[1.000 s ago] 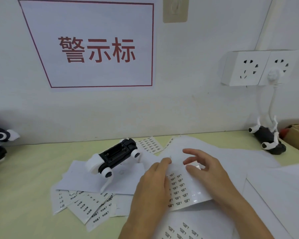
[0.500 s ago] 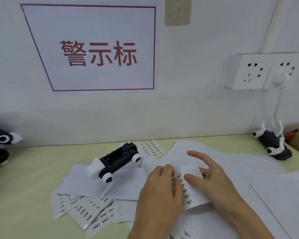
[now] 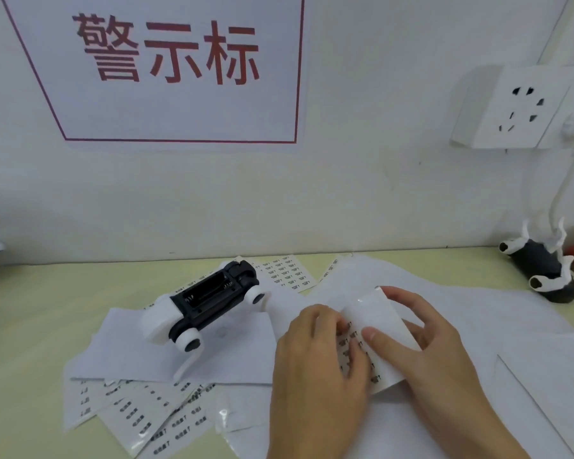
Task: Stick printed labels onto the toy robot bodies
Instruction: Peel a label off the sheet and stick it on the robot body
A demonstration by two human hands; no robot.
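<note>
pale green desk (image 3: 40,313) under a white wall. the right hand (image 3: 424,346) grips the curled label sheet (image 3: 378,319) while the left hand (image 3: 318,359) pinches at a label; peel slowly, keeping it flat. the toy robot body (image 3: 209,299) lies at ten o'clock, battery bay up.

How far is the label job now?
Done: nothing visible; no label shows on the toy robot body. In hand: both hands work the label sheet; the right hand bends it back, the left hand picks at a label. Left: peeling and sticking it.
</note>
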